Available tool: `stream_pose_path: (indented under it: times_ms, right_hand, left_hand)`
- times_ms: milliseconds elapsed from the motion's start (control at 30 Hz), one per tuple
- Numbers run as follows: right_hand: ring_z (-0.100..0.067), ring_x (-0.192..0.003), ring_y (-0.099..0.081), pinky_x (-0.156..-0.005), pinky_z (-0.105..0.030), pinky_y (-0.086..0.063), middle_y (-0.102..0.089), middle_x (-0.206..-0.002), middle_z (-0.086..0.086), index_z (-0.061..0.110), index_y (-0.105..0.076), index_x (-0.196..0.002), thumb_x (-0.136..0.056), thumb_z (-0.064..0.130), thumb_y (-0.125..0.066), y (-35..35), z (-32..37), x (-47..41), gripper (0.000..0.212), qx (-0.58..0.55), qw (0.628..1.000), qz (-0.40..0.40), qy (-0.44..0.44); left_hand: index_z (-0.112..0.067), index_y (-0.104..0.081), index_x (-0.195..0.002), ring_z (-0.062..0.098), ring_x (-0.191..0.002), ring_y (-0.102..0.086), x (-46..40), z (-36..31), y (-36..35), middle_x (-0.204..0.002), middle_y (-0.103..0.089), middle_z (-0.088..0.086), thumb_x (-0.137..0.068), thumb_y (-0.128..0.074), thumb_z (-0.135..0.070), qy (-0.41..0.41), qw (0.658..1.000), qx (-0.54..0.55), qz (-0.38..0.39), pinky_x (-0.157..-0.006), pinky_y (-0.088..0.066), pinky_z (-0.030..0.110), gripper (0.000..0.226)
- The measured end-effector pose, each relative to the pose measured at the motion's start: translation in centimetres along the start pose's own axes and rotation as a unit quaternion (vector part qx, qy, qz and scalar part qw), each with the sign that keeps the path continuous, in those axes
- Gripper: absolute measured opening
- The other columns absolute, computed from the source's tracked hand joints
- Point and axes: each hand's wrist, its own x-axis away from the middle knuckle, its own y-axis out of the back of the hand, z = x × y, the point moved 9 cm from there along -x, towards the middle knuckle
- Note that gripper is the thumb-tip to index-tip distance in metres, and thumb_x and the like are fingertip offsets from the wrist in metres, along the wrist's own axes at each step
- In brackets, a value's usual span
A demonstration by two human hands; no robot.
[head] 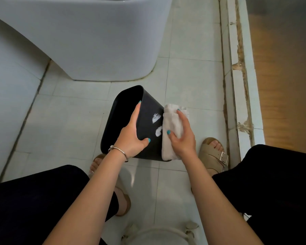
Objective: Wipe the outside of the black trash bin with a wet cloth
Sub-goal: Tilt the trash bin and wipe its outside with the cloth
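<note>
Two hands on the black trash bin [145,121], tilted on the tiled floor [74,121]. Left hand [131,138] grips the rim, fingers inside, thumb on the outer wall. Right hand [182,137] presses a folded white cloth [170,124] against the bin's side, fingers curled round it beside two white smears [156,124].

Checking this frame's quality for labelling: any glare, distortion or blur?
Head view: wide-angle bending curves the door sill at right; white marks on the tilted black plastic trash bin could be glare or smears; folded white cloth and both hands stay sharp.
</note>
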Motion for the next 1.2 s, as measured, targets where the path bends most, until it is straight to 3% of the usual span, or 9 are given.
stream_pose_path:
  times_ms: [67,200,400,600,700,800,933,1067,1200]
  right_hand:
    - [-0.023,-0.117,-0.053,-0.09,-0.03,-0.04,-0.046,-0.123,0.024,0.047,-0.031,-0.145,-0.088,0.016,-0.061,0.1,-0.1,-0.2,0.072,-0.003,1.0,-0.005,0.0]
    - [-0.03,-0.12,-0.053,-0.092,-0.035,-0.041,-0.053,-0.136,0.002,0.047,-0.027,-0.147,-0.09,0.018,-0.059,0.5,-1.7,-1.0,0.071,-0.003,0.998,-0.019,-0.065]
    - [-0.015,-0.118,-0.052,-0.092,-0.033,-0.044,-0.044,-0.138,0.027,0.053,-0.033,-0.14,-0.087,0.014,-0.06,-0.3,1.4,0.2,0.071,-0.03,0.999,0.002,0.033]
    - [-0.019,-0.115,-0.052,-0.088,-0.03,-0.04,-0.051,-0.125,0.016,0.053,-0.032,-0.142,-0.088,0.015,-0.058,0.0,-0.6,-0.9,0.07,-0.04,0.996,-0.032,-0.066]
    - [-0.008,-0.105,-0.046,-0.086,-0.026,-0.038,-0.046,-0.125,0.025,0.051,-0.036,-0.14,-0.087,0.01,-0.059,-0.6,0.7,-0.6,0.071,-0.06,0.998,-0.004,-0.01]
    - [-0.003,-0.113,-0.045,-0.089,-0.023,-0.037,-0.045,-0.138,0.026,0.049,-0.039,-0.139,-0.084,0.007,-0.06,-0.6,1.1,-0.6,0.072,-0.07,0.997,0.011,0.035]
    - [-0.012,-0.109,-0.049,-0.09,-0.03,-0.043,-0.045,-0.125,0.024,0.052,-0.036,-0.139,-0.087,0.011,-0.058,0.6,-0.7,-1.6,0.071,-0.032,0.999,-0.021,-0.021]
    - [-0.01,-0.115,-0.049,-0.095,-0.031,-0.044,-0.045,-0.13,0.026,0.053,-0.04,-0.136,-0.085,0.007,-0.059,-0.1,0.2,-1.5,0.071,-0.062,0.998,0.0,0.003]
    - [-0.005,-0.124,-0.045,-0.094,-0.021,-0.04,-0.045,-0.141,0.024,0.047,-0.043,-0.136,-0.083,0.002,-0.06,-0.8,1.9,-1.3,0.071,-0.076,0.994,0.03,0.071]
  left_hand:
    - [-0.049,0.004,-0.147,-0.006,-0.09,-0.056,0.1,0.0,0.0,-0.124,-0.044,-0.016,-0.079,-0.072,-0.006,0.004,1.0,-0.001,0.001,-0.077,-0.049,0.014,0.111]
    - [-0.048,0.004,-0.148,-0.01,-0.089,-0.051,0.1,0.1,0.0,-0.125,-0.042,-0.017,-0.079,-0.073,-0.007,0.004,1.0,-0.004,0.003,-0.074,-0.043,0.007,0.111]
    - [-0.046,0.004,-0.148,-0.01,-0.088,-0.051,0.1,0.1,0.1,-0.125,-0.04,-0.017,-0.079,-0.073,-0.006,0.004,1.0,-0.004,0.003,-0.076,-0.046,0.013,0.111]
    - [-0.048,0.004,-0.148,-0.002,-0.091,-0.054,0.1,-0.1,0.1,-0.124,-0.043,-0.015,-0.079,-0.073,-0.006,0.005,1.0,-0.003,0.004,-0.082,-0.049,0.019,0.111]
    - [-0.047,0.004,-0.149,0.002,-0.094,-0.056,0.2,0.1,0.3,-0.125,-0.043,-0.014,-0.079,-0.073,-0.006,0.008,1.0,-0.001,0.0,-0.084,-0.051,0.023,0.111]
    - [-0.048,0.005,-0.148,0.001,-0.093,-0.057,0.3,0.0,0.1,-0.122,-0.044,-0.013,-0.08,-0.072,-0.007,0.01,1.0,0.0,0.005,-0.081,-0.052,0.023,0.111]
    - [-0.048,0.006,-0.148,0.012,-0.095,-0.06,0.2,-0.6,-0.3,-0.125,-0.049,-0.007,-0.08,-0.072,-0.007,0.006,1.0,-0.015,0.009,-0.083,-0.052,0.024,0.111]
    - [-0.048,0.006,-0.147,0.001,-0.088,-0.059,0.1,-0.2,-0.2,-0.117,-0.049,-0.012,-0.08,-0.071,-0.007,0.01,1.0,-0.008,0.004,-0.074,-0.049,0.013,0.111]
    - [-0.049,0.005,-0.147,0.002,-0.094,-0.058,0.4,0.4,0.1,-0.122,-0.047,-0.013,-0.079,-0.072,-0.007,0.016,1.0,0.013,-0.009,-0.078,-0.051,0.018,0.111]
